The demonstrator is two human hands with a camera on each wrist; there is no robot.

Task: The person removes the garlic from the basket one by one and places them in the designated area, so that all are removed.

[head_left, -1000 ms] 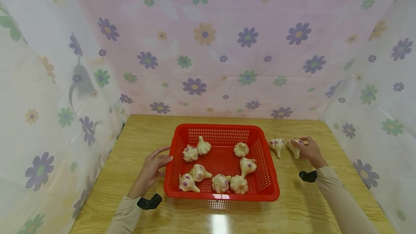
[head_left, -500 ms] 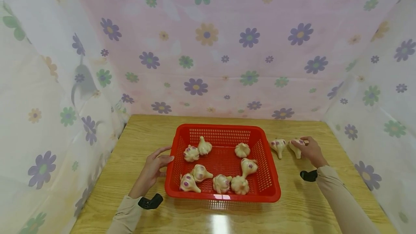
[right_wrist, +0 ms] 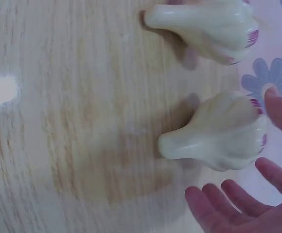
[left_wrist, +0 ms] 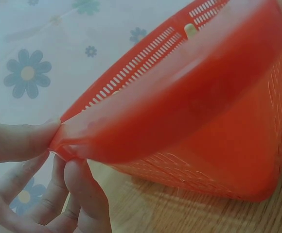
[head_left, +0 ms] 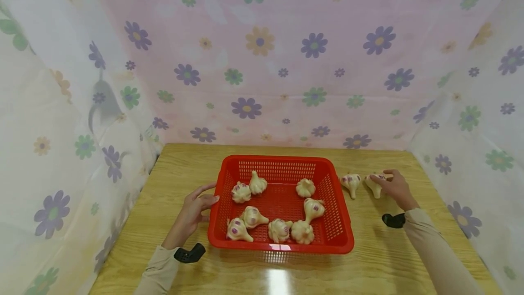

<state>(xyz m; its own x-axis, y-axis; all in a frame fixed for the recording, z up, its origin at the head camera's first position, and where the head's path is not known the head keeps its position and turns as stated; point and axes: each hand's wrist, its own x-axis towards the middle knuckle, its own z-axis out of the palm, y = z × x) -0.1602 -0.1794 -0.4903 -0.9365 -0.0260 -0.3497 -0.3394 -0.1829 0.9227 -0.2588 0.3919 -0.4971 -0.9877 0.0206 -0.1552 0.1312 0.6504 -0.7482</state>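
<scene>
My left hand [head_left: 190, 212] pinches the left rim of a red plastic basket [left_wrist: 189, 92] between thumb and fingers, plain in the left wrist view. Several garlic bulbs [head_left: 252, 217], cream with purple marks, lie in the basket. To its right, two more bulbs lie on the table: one garlic bulb [head_left: 350, 183] by the basket and an outer garlic bulb [right_wrist: 219, 132]. Beside the outer one is my right hand [head_left: 397, 189], thumb and fingers spread apart. A gap shows between its fingertips and the bulb in the right wrist view.
The wooden table [head_left: 180, 163] meets a floral cloth backdrop [head_left: 282, 81] at the back and on both sides. Each wrist wears a black device [head_left: 189, 254]. Bright light reflects off the table in front of the basket.
My right hand has loosened from the outer garlic bulb and moved slightly right. That bulb stays on the table. My left hand and the basket hold their places.
</scene>
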